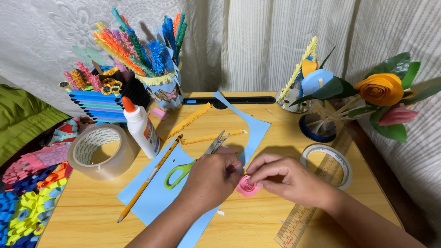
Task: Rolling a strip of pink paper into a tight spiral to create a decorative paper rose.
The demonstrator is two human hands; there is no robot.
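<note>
Rolling a pink paper flower at lower centre of the frame.
Your left hand and right hand pinch it together; coil looks nearly wound, finishing remains. Scissors, pencil and glue bottle lie on blue paper at left.
</note>
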